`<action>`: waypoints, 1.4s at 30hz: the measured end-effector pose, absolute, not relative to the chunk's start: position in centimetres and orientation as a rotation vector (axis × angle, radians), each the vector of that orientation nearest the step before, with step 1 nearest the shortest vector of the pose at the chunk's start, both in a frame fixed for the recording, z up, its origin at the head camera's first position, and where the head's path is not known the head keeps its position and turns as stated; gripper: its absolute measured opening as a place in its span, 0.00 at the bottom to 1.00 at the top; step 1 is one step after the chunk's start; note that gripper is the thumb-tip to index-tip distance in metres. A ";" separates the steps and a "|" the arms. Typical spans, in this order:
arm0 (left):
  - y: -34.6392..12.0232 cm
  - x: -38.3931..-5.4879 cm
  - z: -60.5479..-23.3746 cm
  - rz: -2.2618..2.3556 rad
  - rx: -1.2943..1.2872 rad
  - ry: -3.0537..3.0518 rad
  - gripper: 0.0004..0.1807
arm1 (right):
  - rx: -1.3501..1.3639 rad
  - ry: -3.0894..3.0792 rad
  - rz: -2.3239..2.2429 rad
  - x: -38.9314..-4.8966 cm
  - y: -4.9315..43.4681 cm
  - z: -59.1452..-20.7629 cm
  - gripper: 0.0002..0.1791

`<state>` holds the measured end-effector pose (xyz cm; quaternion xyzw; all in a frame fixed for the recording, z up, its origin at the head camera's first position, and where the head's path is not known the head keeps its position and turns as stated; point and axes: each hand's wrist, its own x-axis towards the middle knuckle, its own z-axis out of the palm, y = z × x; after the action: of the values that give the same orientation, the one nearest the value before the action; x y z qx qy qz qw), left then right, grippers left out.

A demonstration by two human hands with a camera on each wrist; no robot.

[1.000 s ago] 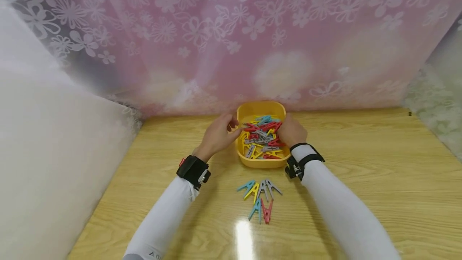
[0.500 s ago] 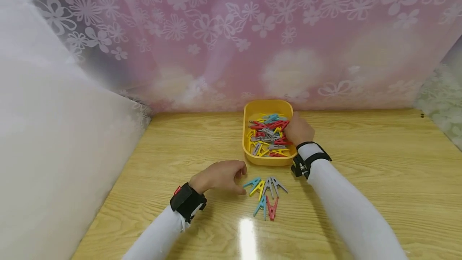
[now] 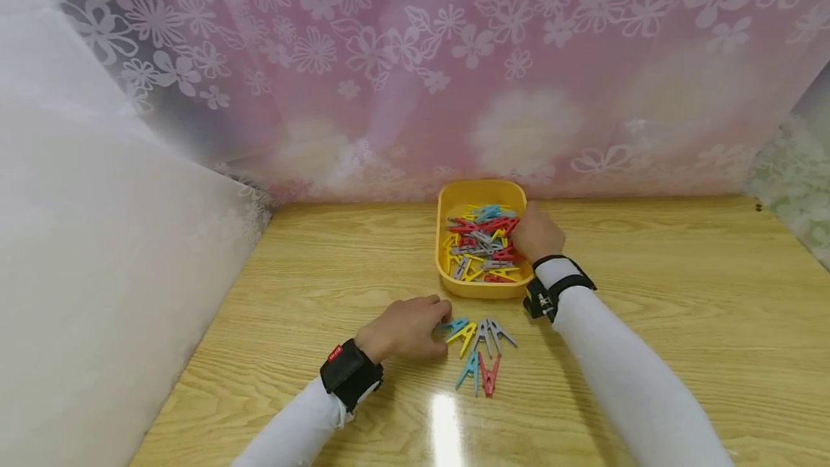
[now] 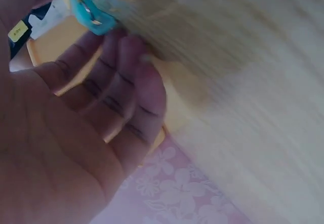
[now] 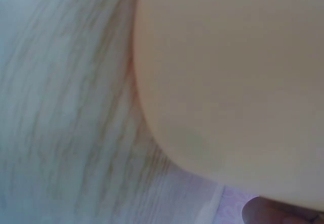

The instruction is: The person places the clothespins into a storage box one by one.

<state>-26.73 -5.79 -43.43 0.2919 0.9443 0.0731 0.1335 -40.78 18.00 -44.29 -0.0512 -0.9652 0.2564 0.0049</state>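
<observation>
My left hand is at the left end of the small row of clothespins on the table, fingers bent round a blue clothespin. In the left wrist view this blue clothespin sits between thumb and fingertips. Beside it lie a yellow clothespin and two grey clothespins. Below them are another blue clothespin and a red clothespin. My right hand grips the right rim of a yellow plastic basket; its fingertips are hidden. The right wrist view shows mostly the basket's wall.
Inside the basket is a heap of red, yellow, grey and blue clothespins. A flowered pink cloth hangs right behind the basket, at the back edge of the wooden table. White sheeting stands along the left side.
My left hand has moved from the basket's left side down to the loose clothespins, its fingers now closed in on the blue one. My right hand stays at the basket's rim.
</observation>
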 end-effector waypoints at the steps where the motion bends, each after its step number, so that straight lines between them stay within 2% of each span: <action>1: -5.8 -26.8 -43.4 0.212 0.849 2.743 0.15 | -0.162 -3.021 0.806 -40.8 18.0 -44.3 0.18; 13: -7.4 -27.4 -43.4 0.224 0.782 2.774 0.14 | -0.186 -3.040 0.813 -40.8 18.1 -44.2 0.18; 21: -7.7 -27.1 -43.2 0.282 0.665 2.872 0.10 | -0.202 -3.041 0.812 -40.9 18.1 -44.5 0.18; 25: -8.5 -27.3 -42.4 0.416 0.622 2.934 0.09 | -0.207 -3.033 0.799 -40.9 18.0 -44.5 0.18; 31: -9.8 -28.5 -40.1 0.719 0.506 3.046 0.14 | -0.203 -3.029 0.794 -40.8 17.9 -44.6 0.19; 42: -6.9 -31.5 -38.0 0.810 0.518 3.131 0.17 | -0.206 -3.032 0.803 -40.7 17.9 -44.2 0.19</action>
<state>-31.49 -6.91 -37.97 0.1579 0.9538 0.2467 -0.0670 -40.70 17.89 -44.24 -0.0654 -0.9646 0.2554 -0.0006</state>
